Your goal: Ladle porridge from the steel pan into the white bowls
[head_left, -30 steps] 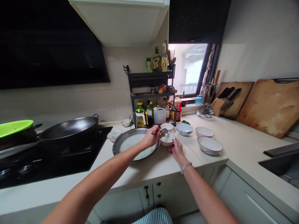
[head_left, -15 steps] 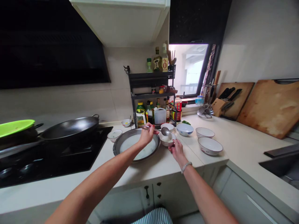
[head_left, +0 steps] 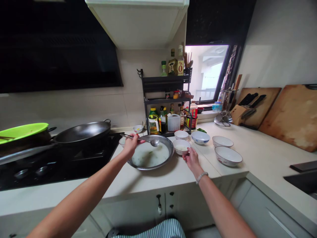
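My left hand [head_left: 131, 144] is closed round the handle of a metal ladle [head_left: 155, 142], whose bowl hangs over a wide metal basin [head_left: 170, 155]. White, milky-looking liquid with small green bits [head_left: 150, 155] fills the lower part of the basin. Just right of it, a small white bowl [head_left: 182, 146] stands on the counter with some whitish contents. The fingers of my right hand [head_left: 192, 158] grip that bowl's right rim. Partly behind my left hand shows another small bowl [head_left: 122, 141].
Other bowls stand near: a white one [head_left: 181, 134], a blue-patterned one [head_left: 200, 137] and two [head_left: 228, 156] to the right. A black rack [head_left: 165, 100] with bottles is behind. Left are a wok [head_left: 81, 132] on the stove and a green strainer [head_left: 23, 132]; right, knives [head_left: 250, 99] and cutting boards [head_left: 292, 115].
My left hand has moved left with the ladle, from above the small bowl to over the basin. My right hand stays at the bowl's rim. The view has shifted slightly left.
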Tool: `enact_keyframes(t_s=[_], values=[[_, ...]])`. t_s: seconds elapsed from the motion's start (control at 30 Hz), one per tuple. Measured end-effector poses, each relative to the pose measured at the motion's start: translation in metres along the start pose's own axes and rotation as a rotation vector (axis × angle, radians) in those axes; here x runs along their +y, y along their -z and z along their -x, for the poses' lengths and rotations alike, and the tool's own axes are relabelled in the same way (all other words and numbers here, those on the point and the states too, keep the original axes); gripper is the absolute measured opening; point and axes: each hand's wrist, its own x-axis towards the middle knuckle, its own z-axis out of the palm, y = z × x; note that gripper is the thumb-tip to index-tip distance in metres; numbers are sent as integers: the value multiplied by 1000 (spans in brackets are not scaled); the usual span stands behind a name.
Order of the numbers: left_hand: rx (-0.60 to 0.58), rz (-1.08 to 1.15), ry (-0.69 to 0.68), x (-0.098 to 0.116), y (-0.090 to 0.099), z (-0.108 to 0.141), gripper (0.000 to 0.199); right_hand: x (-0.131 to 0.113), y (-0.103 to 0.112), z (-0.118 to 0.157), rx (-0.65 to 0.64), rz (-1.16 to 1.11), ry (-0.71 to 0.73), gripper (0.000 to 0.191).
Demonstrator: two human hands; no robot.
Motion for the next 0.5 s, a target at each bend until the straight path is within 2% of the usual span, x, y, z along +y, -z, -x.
enact_keyframes(t_s=[0.13, 0.23, 0.37, 0.5], values=[[-85, -283, -136, -9, 26, 0, 18, 0, 1, 0, 1, 5, 0, 31], [-113, -385, -173, -15, 36, 2, 19, -1, 1, 1, 1, 9, 0, 29], [-69, -278, -60, -17, 34, 6, 20, -1, 1, 1, 4, 9, 1, 30], [70, -62, 100, -9, 26, 9, 22, -1, 0, 2, 4, 8, -1, 31]])
